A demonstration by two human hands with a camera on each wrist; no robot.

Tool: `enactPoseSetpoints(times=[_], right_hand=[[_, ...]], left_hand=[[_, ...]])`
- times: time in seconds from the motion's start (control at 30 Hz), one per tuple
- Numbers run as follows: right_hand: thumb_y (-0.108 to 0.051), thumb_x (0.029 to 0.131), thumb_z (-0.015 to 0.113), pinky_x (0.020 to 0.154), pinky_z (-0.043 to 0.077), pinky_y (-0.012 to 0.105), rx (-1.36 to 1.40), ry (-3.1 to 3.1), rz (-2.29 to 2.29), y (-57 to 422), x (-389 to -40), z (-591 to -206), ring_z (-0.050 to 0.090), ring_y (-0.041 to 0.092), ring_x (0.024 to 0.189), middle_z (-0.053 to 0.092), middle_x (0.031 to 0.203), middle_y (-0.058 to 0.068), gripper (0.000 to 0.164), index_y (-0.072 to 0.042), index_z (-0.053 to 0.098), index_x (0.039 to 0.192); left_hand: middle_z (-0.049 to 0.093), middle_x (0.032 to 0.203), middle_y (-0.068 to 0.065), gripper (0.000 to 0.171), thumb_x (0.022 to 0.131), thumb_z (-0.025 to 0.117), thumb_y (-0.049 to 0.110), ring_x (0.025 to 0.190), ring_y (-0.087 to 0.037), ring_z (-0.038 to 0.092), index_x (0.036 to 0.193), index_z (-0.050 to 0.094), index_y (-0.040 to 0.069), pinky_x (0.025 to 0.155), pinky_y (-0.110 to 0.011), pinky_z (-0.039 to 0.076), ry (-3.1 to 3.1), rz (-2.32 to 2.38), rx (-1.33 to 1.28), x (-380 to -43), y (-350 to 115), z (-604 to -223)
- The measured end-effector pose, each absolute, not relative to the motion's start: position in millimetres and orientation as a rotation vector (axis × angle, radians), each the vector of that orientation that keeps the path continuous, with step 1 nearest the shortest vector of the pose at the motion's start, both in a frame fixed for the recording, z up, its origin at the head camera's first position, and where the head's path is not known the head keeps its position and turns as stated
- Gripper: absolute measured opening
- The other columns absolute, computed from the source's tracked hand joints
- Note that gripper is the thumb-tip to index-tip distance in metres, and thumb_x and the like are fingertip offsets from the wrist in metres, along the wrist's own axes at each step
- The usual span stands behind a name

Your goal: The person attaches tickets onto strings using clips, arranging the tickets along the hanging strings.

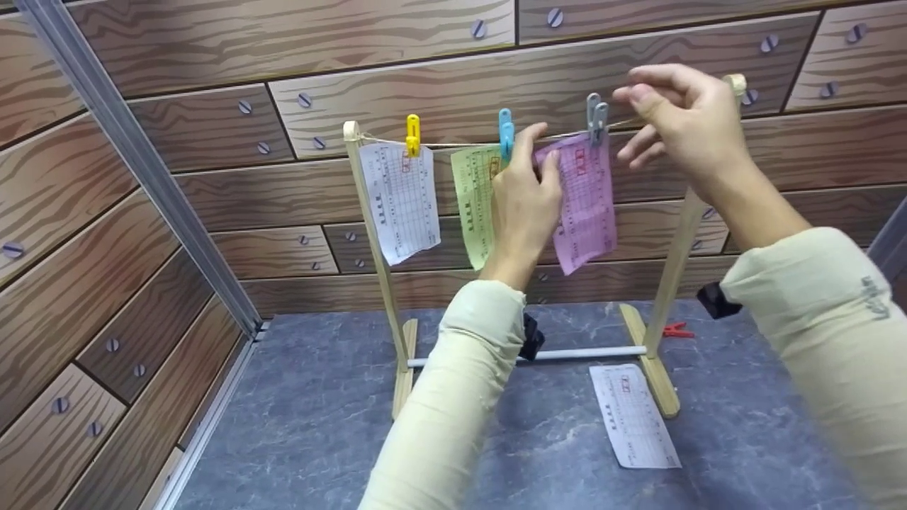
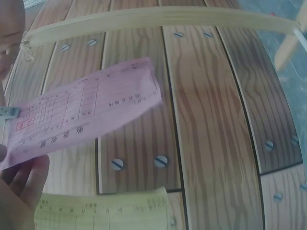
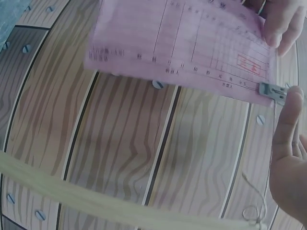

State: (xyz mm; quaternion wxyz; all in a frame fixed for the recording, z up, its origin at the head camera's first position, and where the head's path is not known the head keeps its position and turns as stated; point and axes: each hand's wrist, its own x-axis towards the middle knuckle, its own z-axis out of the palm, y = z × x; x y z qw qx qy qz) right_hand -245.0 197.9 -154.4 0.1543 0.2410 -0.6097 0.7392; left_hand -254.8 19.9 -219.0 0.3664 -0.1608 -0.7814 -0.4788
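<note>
A pink printed slip point(image 1: 587, 205) hangs from a string, held at its top by a grey clothespin point(image 1: 596, 120). My left hand point(image 1: 526, 202) is at the slip's upper left corner, thumb and index finger apart with the paper's edge between them. In the left wrist view, its fingers point(image 2: 36, 175) lie along the edge of the pink slip point(image 2: 91, 110). Just right of the clothespin, my right hand point(image 1: 691, 124) is raised with loosely bent fingers and holds nothing. The right wrist view shows a fingertip point(image 3: 296, 93) close to the clothespin point(image 3: 272, 91).
Left along the string hang a green slip point(image 1: 471, 198) under a blue clothespin point(image 1: 505, 133) and a white slip point(image 1: 400, 205) under a yellow one point(image 1: 413, 134). Another white slip point(image 1: 634, 418) and a red clothespin point(image 1: 678, 330) lie on the table by the wooden stand point(image 1: 669, 283).
</note>
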Motion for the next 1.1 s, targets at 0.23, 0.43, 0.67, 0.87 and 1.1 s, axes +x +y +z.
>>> enactPoseSetpoints(times=[0.23,0.43,0.67,0.87,1.1], right_hand=[[-0.002,0.096,0.067,0.045,0.054,0.032,0.711,-1.569,2.143,220,-233,-164,0.066,0.025,0.049,0.072,0.102,0.023,0.019,0.01,0.065,0.111],[-0.001,0.096,0.066,0.042,0.053,0.033,0.714,-1.445,2.245,248,-227,-180,0.063,0.028,0.046,0.069,0.084,0.029,0.023,0.021,0.062,0.103],[0.003,0.098,0.06,0.041,0.052,0.033,0.695,-1.335,2.303,276,-228,-209,0.063,0.029,0.046,0.066,0.071,0.029,0.021,0.023,0.061,0.091],[0.005,0.099,0.059,0.041,0.053,0.034,0.681,-1.243,2.431,296,-233,-239,0.064,0.031,0.047,0.064,0.069,0.029,0.02,0.021,0.059,0.087],[0.003,0.1,0.058,0.042,0.054,0.033,0.529,-1.32,2.427,315,-242,-283,0.064,0.027,0.047,0.067,0.071,0.025,0.019,0.015,0.062,0.086]], left_hand=[[0.063,0.075,-0.007,0.051,0.102,0.058,0.016,0.054,-0.014,0.053,0.15,0.041,0.011,0.048,-0.025,0.042,-1.994,-1.136,-0.53,-251,13,-231],[0.071,0.099,-0.012,0.053,0.103,0.056,0.013,0.06,-0.014,0.06,0.151,0.034,0.01,0.049,-0.02,0.047,-2.002,-1.158,-0.618,-245,3,-255],[0.074,0.101,-0.01,0.035,0.101,0.057,0.011,0.065,-0.015,0.066,0.135,0.048,0.01,0.052,-0.021,0.047,-2.039,-1.087,-0.64,-243,-7,-285],[0.074,0.101,-0.006,0.016,0.1,0.057,0.008,0.077,-0.016,0.07,0.116,0.057,0.008,0.064,-0.021,0.053,-2.035,-1.069,-0.639,-244,-9,-304],[0.073,0.094,-0.003,0.012,0.094,0.058,-0.001,0.082,-0.014,0.068,0.101,0.065,0.006,0.071,-0.023,0.054,-2.008,-1.009,-0.635,-245,-9,-333]])
